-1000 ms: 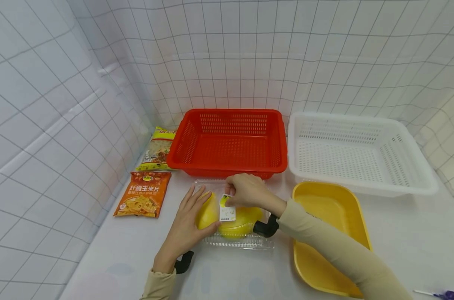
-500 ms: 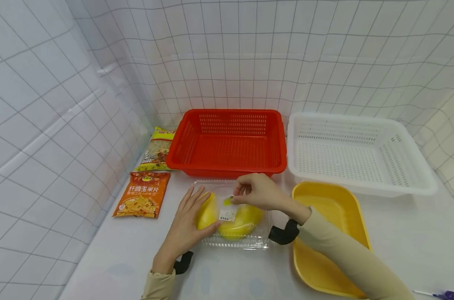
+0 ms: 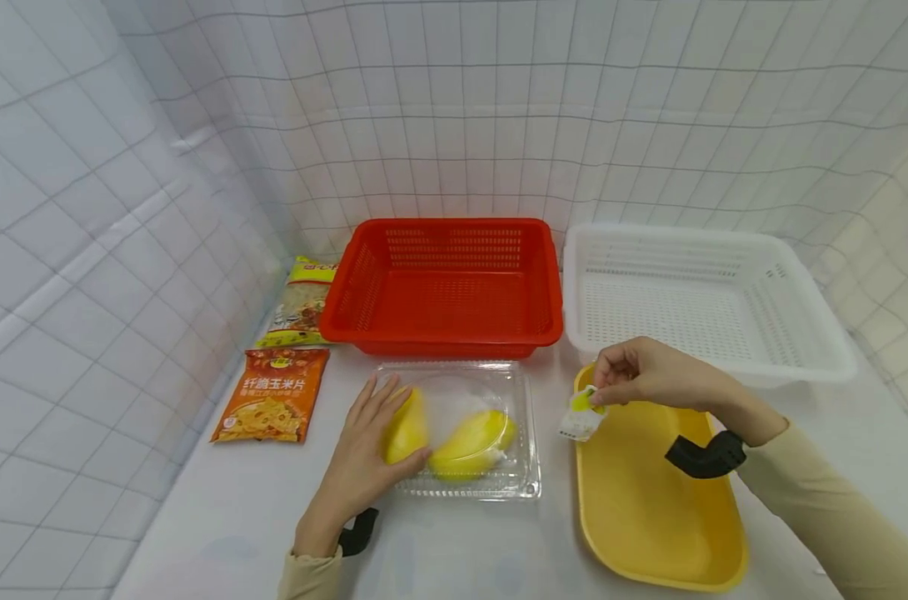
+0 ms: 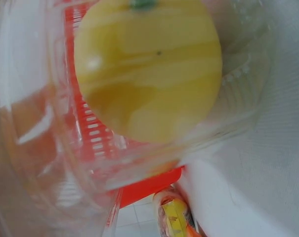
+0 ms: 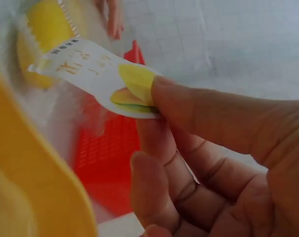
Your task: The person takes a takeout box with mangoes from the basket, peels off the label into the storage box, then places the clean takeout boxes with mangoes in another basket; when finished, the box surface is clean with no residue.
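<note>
One label (image 3: 580, 414) is off the clear clamshell box (image 3: 461, 433), pinched by the right hand (image 3: 649, 377) over the near-left corner of the yellow tray (image 3: 660, 517); judged not yet dropped. Left hand (image 3: 364, 454) lies flat, fingers straight, on the box's left side, lid closed over yellow fruit (image 3: 469, 442). Box judged unopened. White surface (image 3: 222, 533) also carries red basket (image 3: 442, 283), white basket (image 3: 694, 300), two snack packets (image 3: 274, 396). White grid-patterned sheeting walls (image 3: 87, 208) around.

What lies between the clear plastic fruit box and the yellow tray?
Only bare white tabletop separates the clear plastic fruit box from the yellow tray, per the head view.
</note>
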A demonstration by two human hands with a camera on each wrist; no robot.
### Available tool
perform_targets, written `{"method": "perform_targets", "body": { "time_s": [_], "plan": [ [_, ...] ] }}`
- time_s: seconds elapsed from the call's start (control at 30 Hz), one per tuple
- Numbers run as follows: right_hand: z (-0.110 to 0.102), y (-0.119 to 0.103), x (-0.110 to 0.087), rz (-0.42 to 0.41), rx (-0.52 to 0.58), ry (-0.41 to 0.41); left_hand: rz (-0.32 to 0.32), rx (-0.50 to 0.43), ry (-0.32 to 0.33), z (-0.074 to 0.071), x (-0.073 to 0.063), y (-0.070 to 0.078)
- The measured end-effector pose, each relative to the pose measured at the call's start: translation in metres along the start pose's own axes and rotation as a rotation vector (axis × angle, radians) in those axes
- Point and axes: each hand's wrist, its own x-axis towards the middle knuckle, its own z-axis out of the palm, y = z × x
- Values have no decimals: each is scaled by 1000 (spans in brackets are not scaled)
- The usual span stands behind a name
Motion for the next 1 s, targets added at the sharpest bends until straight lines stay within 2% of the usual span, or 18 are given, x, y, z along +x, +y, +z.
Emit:
{"method": "perform_targets", "body": {
  "time_s": [0.2,0.5,0.8,1.0],
  "plan": [
    [-6,38,-18,80,-6,-79,-23,1,-14,-1,0,2],
    [4,62,-12,87,-95,-108,-28,0,-16,-1,1,1],
    [16,70,-3,48,-311,-27,-26,-6,-7,-1,1,2],
    [24,71,-1,111,-429,25,-41,-7,-15,0,1,1]
  ]
}}
